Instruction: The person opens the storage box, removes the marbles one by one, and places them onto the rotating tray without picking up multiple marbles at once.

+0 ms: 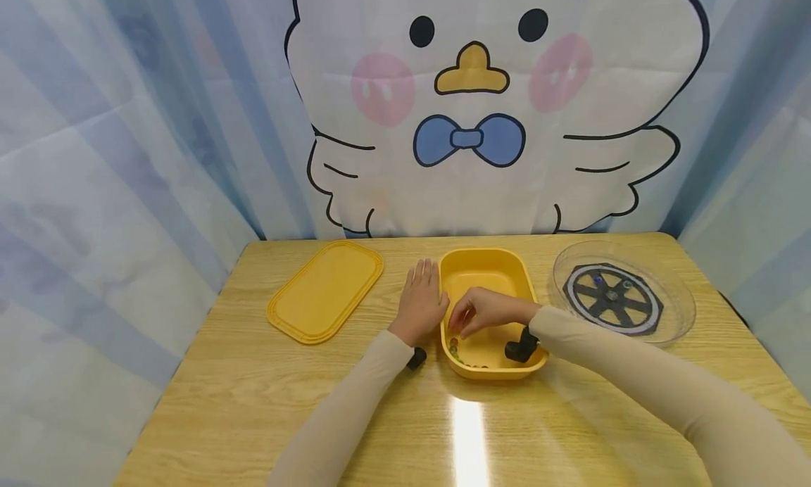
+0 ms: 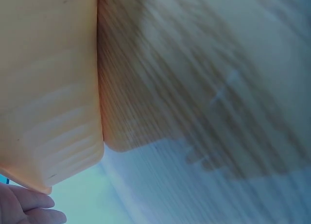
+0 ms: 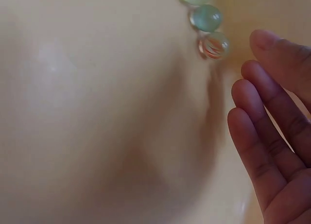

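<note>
A yellow plastic tub [image 1: 488,257] sits at mid-table. Several glass marbles [image 1: 454,349] lie along its near-left edge. Up close in the right wrist view, an orange-swirled marble [image 3: 214,45] and greenish ones form a row on the tub floor. My right hand [image 1: 481,310] reaches inside the tub, its loosely bent fingertips close to that row, with a gap between thumb and fingers and nothing held. Straight-fingered, my left hand [image 1: 421,300] rests along the tub's left rim; the left wrist view has its fingertips [image 2: 46,216] by the tub's corner.
To the left lies a yellow lid [image 1: 326,291]. A clear round dish [image 1: 681,300] stands at the right, with a black spoked wheel pattern [image 1: 611,297] and a small blue marble [image 1: 598,280] showing in it. A printed curtain [image 1: 405,191] hangs behind the table.
</note>
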